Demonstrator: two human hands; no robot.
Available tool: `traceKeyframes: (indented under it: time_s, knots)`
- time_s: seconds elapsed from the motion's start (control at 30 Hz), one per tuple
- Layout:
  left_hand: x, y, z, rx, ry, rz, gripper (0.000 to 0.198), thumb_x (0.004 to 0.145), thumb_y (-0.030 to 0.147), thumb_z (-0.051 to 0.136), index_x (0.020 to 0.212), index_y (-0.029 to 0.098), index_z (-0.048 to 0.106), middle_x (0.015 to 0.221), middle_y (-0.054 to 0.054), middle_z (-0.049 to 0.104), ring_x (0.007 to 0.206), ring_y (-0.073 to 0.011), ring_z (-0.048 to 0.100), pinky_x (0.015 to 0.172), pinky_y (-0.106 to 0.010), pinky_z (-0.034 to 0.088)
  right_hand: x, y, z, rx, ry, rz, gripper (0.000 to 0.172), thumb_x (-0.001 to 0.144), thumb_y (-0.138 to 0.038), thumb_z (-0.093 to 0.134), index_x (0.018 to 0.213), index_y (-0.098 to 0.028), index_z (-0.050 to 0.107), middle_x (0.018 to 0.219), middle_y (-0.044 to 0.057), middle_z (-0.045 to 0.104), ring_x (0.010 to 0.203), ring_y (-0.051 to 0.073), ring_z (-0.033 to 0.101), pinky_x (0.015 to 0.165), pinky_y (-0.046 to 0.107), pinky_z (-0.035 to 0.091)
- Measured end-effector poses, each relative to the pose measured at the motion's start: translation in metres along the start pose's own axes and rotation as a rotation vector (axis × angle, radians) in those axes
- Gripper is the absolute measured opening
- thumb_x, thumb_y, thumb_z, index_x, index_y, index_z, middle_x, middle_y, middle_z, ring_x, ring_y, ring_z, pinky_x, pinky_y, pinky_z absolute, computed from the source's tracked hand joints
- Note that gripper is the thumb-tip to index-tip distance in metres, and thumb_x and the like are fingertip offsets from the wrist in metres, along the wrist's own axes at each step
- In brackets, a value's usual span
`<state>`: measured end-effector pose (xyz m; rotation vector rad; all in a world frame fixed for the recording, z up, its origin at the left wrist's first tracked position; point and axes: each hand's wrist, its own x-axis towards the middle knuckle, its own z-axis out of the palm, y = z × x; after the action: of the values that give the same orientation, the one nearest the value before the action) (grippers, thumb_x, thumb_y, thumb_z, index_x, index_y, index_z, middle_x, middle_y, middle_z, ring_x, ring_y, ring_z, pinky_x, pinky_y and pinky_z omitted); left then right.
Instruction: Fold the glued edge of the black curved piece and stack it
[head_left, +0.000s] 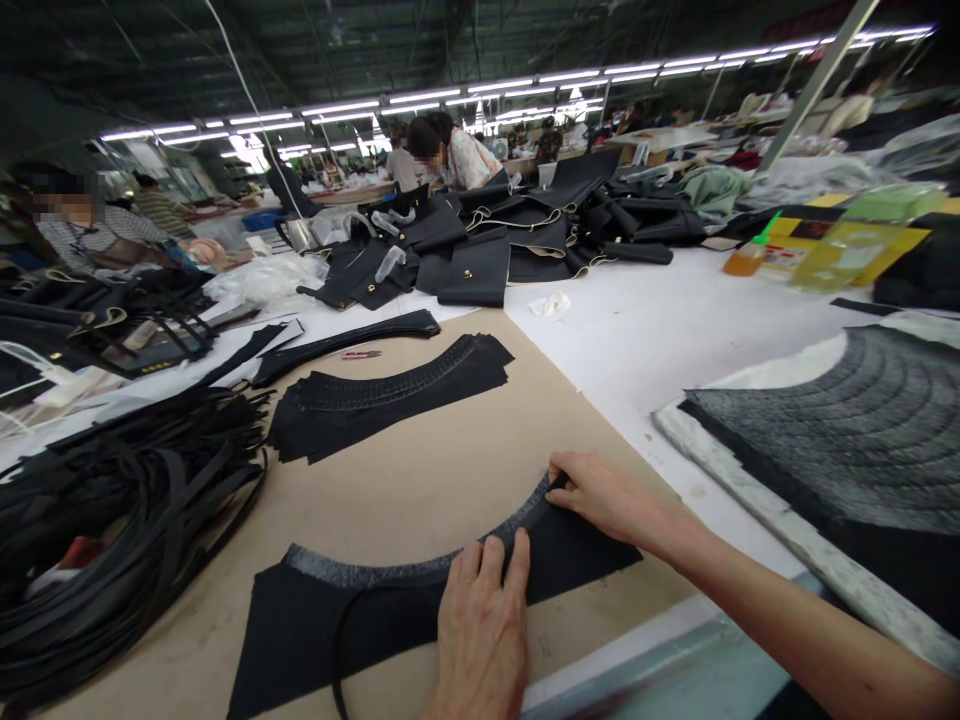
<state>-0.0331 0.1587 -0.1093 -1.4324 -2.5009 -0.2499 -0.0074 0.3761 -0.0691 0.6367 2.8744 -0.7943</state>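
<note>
A curved black fabric piece (315, 615) with a grey edge lies on brown cardboard (420, 480) at the near edge. A thin black strip (420, 578) runs along its curved top. My left hand (484, 625) lies flat on the piece, fingers pressing the strip. My right hand (604, 495) pinches the strip's right end against the piece's upper corner. A fanned stack of similar curved black pieces (382, 395) lies further back on the cardboard.
A heap of black strips (112, 510) fills the left. A board with fanned grey pieces (847, 430) sits at right. Black bags (517, 240) pile at the back, beside an orange bottle (746, 258). Other people work at far tables.
</note>
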Motion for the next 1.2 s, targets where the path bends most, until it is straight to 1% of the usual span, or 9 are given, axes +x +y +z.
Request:
traceKeyframes:
  time_s: [0.17, 0.27, 0.33, 0.43, 0.5, 0.73, 0.93, 1.1, 1.2]
  knots:
    - [0.001, 0.002, -0.001, -0.010, -0.021, -0.014, 0.058, 0.079, 0.005, 0.058, 0.133, 0.023, 0.050, 0.100, -0.006, 0.057, 0.088, -0.0235, 0.051, 0.078, -0.038, 0.050, -0.002, 0.001, 0.000, 0.009, 0.064, 0.055, 0.022, 0.072, -0.021, 0.071, 0.087, -0.019, 0.055, 0.068, -0.001, 0.058, 0.063, 0.016, 0.053, 0.054, 0.025, 0.029]
    - [0.002, 0.002, 0.000, -0.020, -0.034, -0.024, 0.057, 0.080, 0.006, 0.056, 0.134, 0.024, 0.049, 0.100, -0.007, 0.056, 0.088, -0.0236, 0.051, 0.078, -0.039, 0.049, -0.005, 0.004, 0.000, 0.037, 0.088, 0.041, 0.016, 0.076, -0.016, 0.066, 0.085, -0.019, 0.053, 0.070, -0.001, 0.059, 0.064, 0.015, 0.054, 0.055, 0.025, 0.032]
    - [0.002, 0.003, 0.000, -0.025, -0.042, -0.030, 0.059, 0.079, 0.005, 0.057, 0.134, 0.025, 0.049, 0.100, -0.006, 0.056, 0.088, -0.0238, 0.051, 0.078, -0.039, 0.048, -0.006, 0.006, 0.000, 0.052, 0.104, 0.011, 0.010, 0.080, -0.011, 0.059, 0.081, -0.019, 0.052, 0.074, 0.000, 0.060, 0.068, 0.015, 0.055, 0.059, 0.024, 0.035]
    - [0.002, 0.003, 0.000, -0.030, -0.044, -0.026, 0.059, 0.079, 0.005, 0.057, 0.134, 0.025, 0.049, 0.098, -0.006, 0.056, 0.086, -0.0235, 0.051, 0.078, -0.039, 0.047, -0.008, 0.007, 0.001, 0.056, 0.132, -0.036, 0.013, 0.083, -0.006, 0.051, 0.079, -0.018, 0.051, 0.083, 0.003, 0.060, 0.076, 0.015, 0.056, 0.068, 0.024, 0.038]
    - [0.001, 0.003, 0.001, -0.028, -0.029, -0.018, 0.058, 0.079, 0.006, 0.058, 0.133, 0.024, 0.050, 0.098, -0.007, 0.056, 0.086, -0.0234, 0.051, 0.077, -0.039, 0.046, -0.009, 0.008, 0.001, 0.051, 0.144, -0.057, 0.014, 0.084, -0.005, 0.049, 0.080, -0.018, 0.051, 0.086, 0.004, 0.059, 0.078, 0.016, 0.056, 0.071, 0.025, 0.039]
    - [0.000, 0.001, 0.007, -0.026, 0.007, -0.033, 0.058, 0.079, 0.008, 0.058, 0.133, 0.026, 0.050, 0.097, -0.006, 0.054, 0.086, -0.0227, 0.048, 0.077, -0.038, 0.043, -0.009, 0.012, 0.006, 0.039, 0.175, -0.085, 0.010, 0.085, -0.009, 0.051, 0.083, -0.019, 0.051, 0.086, 0.004, 0.060, 0.080, 0.018, 0.057, 0.071, 0.027, 0.038]
    - [-0.003, 0.004, 0.008, -0.025, 0.011, -0.048, 0.060, 0.078, 0.008, 0.059, 0.133, 0.027, 0.049, 0.098, -0.006, 0.053, 0.086, -0.0224, 0.048, 0.078, -0.038, 0.042, -0.007, 0.016, 0.011, 0.044, 0.210, -0.071, 0.008, 0.085, -0.014, 0.052, 0.090, -0.020, 0.049, 0.079, 0.002, 0.059, 0.072, 0.017, 0.056, 0.063, 0.027, 0.037]
    - [0.001, 0.004, 0.002, -0.025, 0.030, -0.062, 0.055, 0.080, 0.011, 0.059, 0.131, 0.028, 0.051, 0.098, -0.006, 0.055, 0.086, -0.0217, 0.049, 0.078, -0.037, 0.044, -0.008, 0.015, 0.010, 0.036, 0.223, -0.064, 0.004, 0.086, -0.018, 0.050, 0.088, -0.021, 0.051, 0.087, 0.002, 0.060, 0.077, 0.018, 0.057, 0.068, 0.028, 0.038]
    - [0.001, 0.009, 0.009, -0.029, 0.063, -0.073, 0.052, 0.080, 0.013, 0.061, 0.129, 0.028, 0.053, 0.099, -0.006, 0.058, 0.088, -0.0217, 0.052, 0.081, -0.037, 0.047, -0.008, 0.016, 0.009, 0.025, 0.230, -0.073, 0.006, 0.087, -0.022, 0.048, 0.086, -0.022, 0.054, 0.088, 0.003, 0.060, 0.077, 0.019, 0.057, 0.068, 0.030, 0.039]
